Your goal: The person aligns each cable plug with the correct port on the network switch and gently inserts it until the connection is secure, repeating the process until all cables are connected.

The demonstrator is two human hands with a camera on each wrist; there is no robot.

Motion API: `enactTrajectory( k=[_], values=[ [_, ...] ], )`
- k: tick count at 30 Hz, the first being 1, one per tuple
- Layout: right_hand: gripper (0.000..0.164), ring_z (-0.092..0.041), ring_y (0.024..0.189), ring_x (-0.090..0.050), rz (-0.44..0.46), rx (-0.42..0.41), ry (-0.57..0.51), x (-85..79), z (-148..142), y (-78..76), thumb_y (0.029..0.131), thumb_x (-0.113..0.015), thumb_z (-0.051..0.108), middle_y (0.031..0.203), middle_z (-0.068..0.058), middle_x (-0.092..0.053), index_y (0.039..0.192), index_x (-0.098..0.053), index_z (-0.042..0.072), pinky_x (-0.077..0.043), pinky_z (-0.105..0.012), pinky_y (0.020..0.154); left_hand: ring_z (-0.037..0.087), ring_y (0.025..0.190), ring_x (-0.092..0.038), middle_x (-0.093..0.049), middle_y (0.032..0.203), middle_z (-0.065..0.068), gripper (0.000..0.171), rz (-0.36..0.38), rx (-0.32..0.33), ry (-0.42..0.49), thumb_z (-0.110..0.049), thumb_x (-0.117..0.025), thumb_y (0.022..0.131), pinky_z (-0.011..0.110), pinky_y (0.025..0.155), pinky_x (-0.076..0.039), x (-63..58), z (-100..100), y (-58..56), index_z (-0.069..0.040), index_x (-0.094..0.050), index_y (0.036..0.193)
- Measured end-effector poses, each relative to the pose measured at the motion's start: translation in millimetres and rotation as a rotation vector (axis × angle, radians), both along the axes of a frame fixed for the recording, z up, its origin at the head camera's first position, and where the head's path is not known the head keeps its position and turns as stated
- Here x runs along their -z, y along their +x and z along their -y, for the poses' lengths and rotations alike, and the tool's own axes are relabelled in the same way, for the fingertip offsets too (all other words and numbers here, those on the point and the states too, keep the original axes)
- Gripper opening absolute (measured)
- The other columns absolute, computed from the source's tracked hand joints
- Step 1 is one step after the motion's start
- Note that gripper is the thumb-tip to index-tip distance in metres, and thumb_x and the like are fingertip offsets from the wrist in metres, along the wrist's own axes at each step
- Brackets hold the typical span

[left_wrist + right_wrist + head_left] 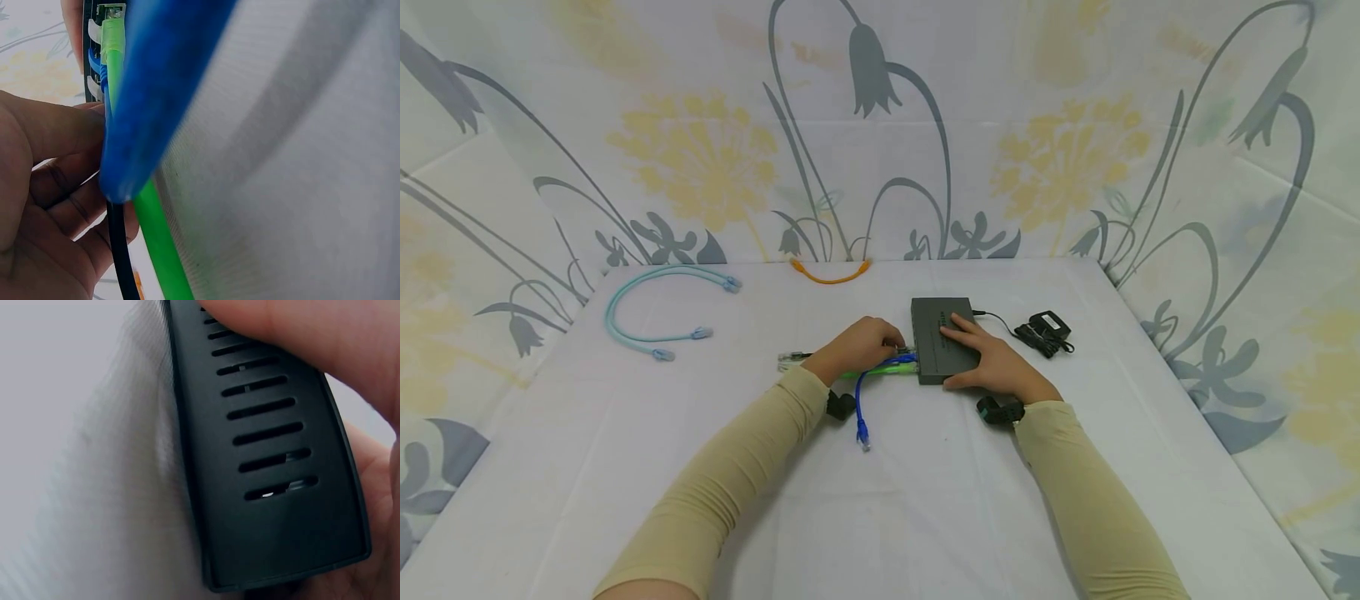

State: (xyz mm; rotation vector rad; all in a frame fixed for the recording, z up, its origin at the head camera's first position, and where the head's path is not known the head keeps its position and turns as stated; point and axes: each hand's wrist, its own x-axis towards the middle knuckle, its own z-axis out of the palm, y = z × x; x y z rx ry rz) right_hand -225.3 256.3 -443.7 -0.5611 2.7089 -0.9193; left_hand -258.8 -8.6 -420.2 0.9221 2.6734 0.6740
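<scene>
Head: pinches black cable (119,250) with left hand (867,343), fingers curled, close to left edge of switch (932,354), mid-table (865,533). Lays right hand (996,364) over switch top, spread and fairly straight. Shows blue cable (860,400) and green cable (887,369) at same edge, adapter (1051,327) at right, teal cable (611,308) at left, orange cable (830,281) at back.

Left wrist: holds black cable between thumb and fingers, partly hidden behind blurred blue loop. Cannot see black cable's tip.

Right wrist: rests thumb on slotted side of switch.
</scene>
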Motion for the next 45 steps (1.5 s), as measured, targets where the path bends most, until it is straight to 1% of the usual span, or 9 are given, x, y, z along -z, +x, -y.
enactTrajectory(
  k=[6,15,23,26,31,39,43,45],
  values=[
    [0.097,-0.037,0.15,-0.01,0.0,-0.003,0.005,-2.2,0.0,0.8,0.071,-0.08,0.056,0.164,0.009,-0.007,0.152,-0.03,0.034,-0.024,-0.064,0.112,0.02,0.107,-0.065,-0.071,0.113,0.006,0.026,-0.01,0.005,-0.008,-0.009,-0.055,0.096,0.037,0.093,-0.053,1.5,-1.7,-1.6,-0.008,-0.071,0.116],
    [0.097,-0.036,0.15,-0.01,0.001,0.001,-0.006,-1.2,-0.6,0.3,0.07,-0.08,0.056,0.164,0.01,-0.008,0.151,-0.032,0.034,-0.025,-0.063,0.113,0.021,0.106,-0.066,-0.072,0.113,0.007,0.026,-0.006,0.011,-0.012,-0.009,-0.054,0.096,0.037,0.092,-0.053,-1.8,-4.7,-0.1,-0.006,-0.07,0.117],
    [0.098,-0.037,0.15,-0.011,-0.001,0.002,-0.005,1.9,-2.0,-0.2,0.069,-0.08,0.058,0.164,0.01,-0.008,0.151,-0.032,0.035,-0.025,-0.063,0.112,0.019,0.104,-0.066,-0.072,0.112,0.006,0.027,0.013,-0.006,-0.015,-0.009,-0.053,0.096,0.037,0.092,-0.053,0.0,-5.4,0.1,-0.008,-0.07,0.117],
    [0.098,-0.035,0.15,-0.011,0.007,0.008,-0.013,2.0,-2.1,0.0,0.069,-0.08,0.058,0.164,0.012,-0.008,0.151,-0.032,0.036,-0.025,-0.062,0.113,0.019,0.103,-0.066,-0.072,0.112,0.006,0.026,0.021,-0.009,-0.008,-0.009,-0.053,0.096,0.037,0.091,-0.053,1.1,-5.3,-0.6,-0.008,-0.07,0.116],
    [0.096,-0.034,0.151,-0.01,0.01,0.011,-0.013,3.0,-3.0,-0.4,0.069,-0.08,0.058,0.163,0.013,-0.008,0.15,-0.032,0.037,-0.025,-0.062,0.113,0.018,0.104,-0.065,-0.071,0.112,0.006,0.026,0.036,-0.003,-0.003,-0.01,-0.053,0.096,0.036,0.091,-0.053,0.2,-4.7,-1.1,-0.009,-0.07,0.116],
    [0.096,-0.034,0.151,-0.008,0.012,0.001,-0.012,3.7,-3.4,-1.4,0.07,-0.078,0.06,0.163,0.015,-0.006,0.15,-0.031,0.04,-0.024,-0.063,0.113,0.018,0.105,-0.064,-0.07,0.116,0.005,0.027,0.05,0.021,-0.019,-0.012,-0.052,0.096,0.036,0.092,-0.052,-2.1,-1.5,-3.3,-0.01,-0.069,0.118],
    [0.096,-0.033,0.151,-0.007,0.015,-0.002,-0.021,3.6,-2.7,-2.4,0.07,-0.079,0.06,0.163,0.016,-0.005,0.15,-0.031,0.041,-0.023,-0.063,0.113,0.018,0.107,-0.064,-0.069,0.117,0.005,0.028,0.073,0.015,-0.013,-0.013,-0.052,0.096,0.036,0.092,-0.052,-2.4,1.2,-4.7,-0.011,-0.069,0.118],
    [0.096,-0.033,0.151,-0.007,0.016,-0.002,-0.022,3.5,-2.3,-2.5,0.07,-0.079,0.06,0.163,0.016,-0.005,0.15,-0.03,0.041,-0.023,-0.063,0.113,0.017,0.105,-0.064,-0.069,0.117,0.004,0.028,0.079,0.013,-0.012,-0.014,-0.053,0.096,0.036,0.092,-0.052,-2.3,2.2,-5.8,-0.011,-0.069,0.118]
  ],
)
